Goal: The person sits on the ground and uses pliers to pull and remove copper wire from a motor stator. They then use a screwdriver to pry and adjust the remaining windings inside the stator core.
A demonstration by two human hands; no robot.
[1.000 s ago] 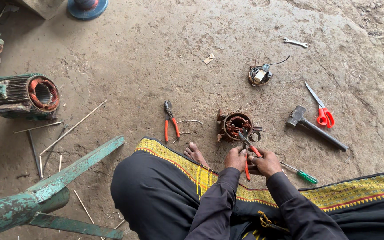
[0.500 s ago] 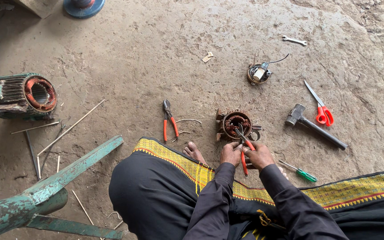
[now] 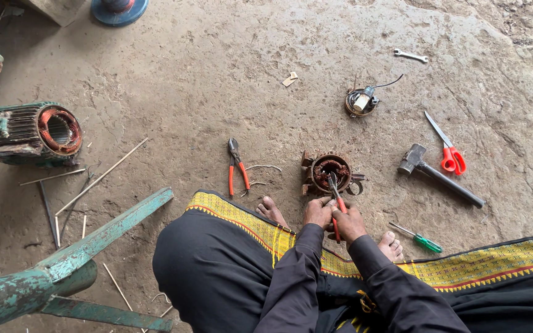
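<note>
I sit on a bare concrete floor with a small rusty motor stator (image 3: 330,173) in front of my feet. My left hand (image 3: 318,211) and my right hand (image 3: 348,223) are both closed around the red handles of a pair of pliers (image 3: 335,200). The plier jaws reach into the copper windings in the stator's bore. My bare toes show on either side of my hands.
Orange-handled pliers (image 3: 237,166) lie to the left, a green screwdriver (image 3: 419,238), a hammer (image 3: 438,173) and red scissors (image 3: 446,149) to the right. A round motor part (image 3: 361,100) and a spanner (image 3: 411,56) lie farther off. A large green motor stator (image 3: 32,134) sits far left, a green metal frame (image 3: 75,259) near left.
My hands have drawn closer together on the plier handles and shifted slightly down. The plier tips stay in the stator.
</note>
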